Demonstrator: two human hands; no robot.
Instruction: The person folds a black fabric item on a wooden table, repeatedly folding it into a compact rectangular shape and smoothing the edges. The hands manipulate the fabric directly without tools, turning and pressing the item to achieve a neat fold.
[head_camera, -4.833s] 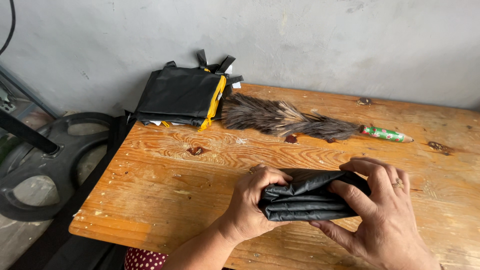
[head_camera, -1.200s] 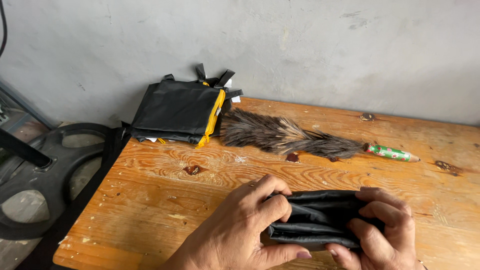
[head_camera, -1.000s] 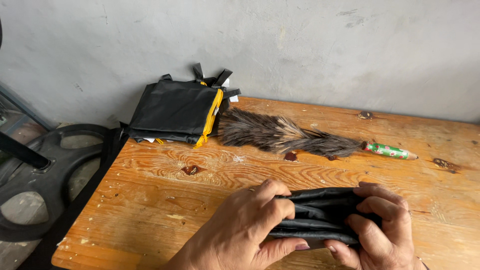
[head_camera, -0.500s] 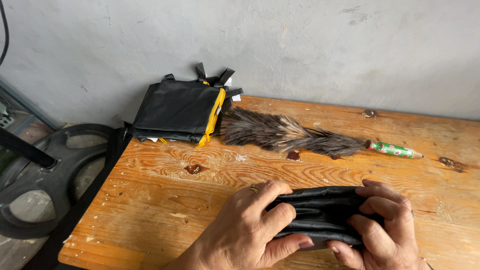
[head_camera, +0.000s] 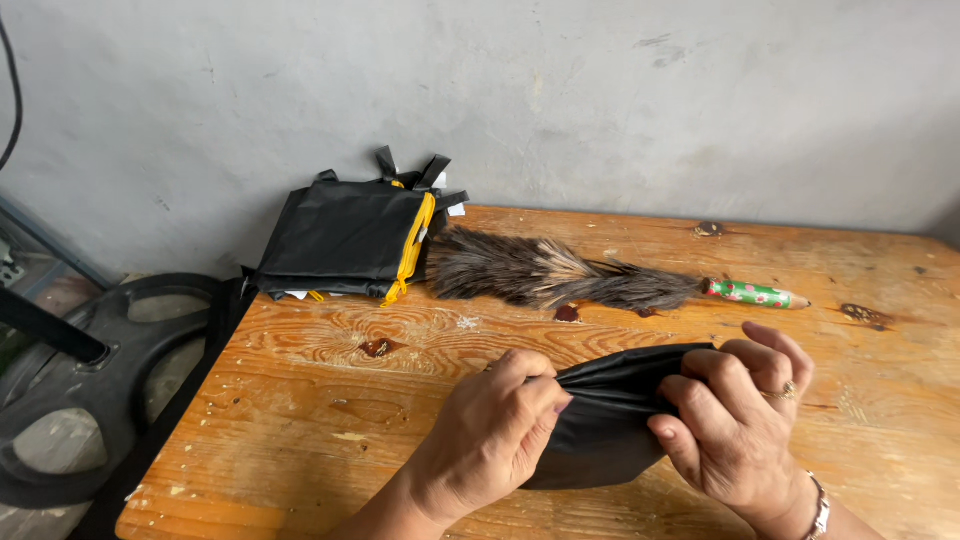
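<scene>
A folded black fabric piece (head_camera: 610, 415) is lifted a little above the wooden table (head_camera: 300, 400) near its front edge. My left hand (head_camera: 490, 440) pinches its left end, fingers curled over the top fold. My right hand (head_camera: 735, 430), with a ring and a bracelet, grips its right end. The cloth bunches between the two hands and hangs down below them.
A stack of folded black bags with a yellow trim (head_camera: 345, 240) lies at the table's back left corner. Beside it rests a feather duster (head_camera: 560, 275) with a green patterned handle (head_camera: 755, 294). A grey wall stands behind. Dark round weight plates (head_camera: 90, 360) lie on the floor at left.
Both hands have raised the black fabric off the table and loosened its flat fold, so it now bunches and sags between them. The duster and the bag stack have not moved.
</scene>
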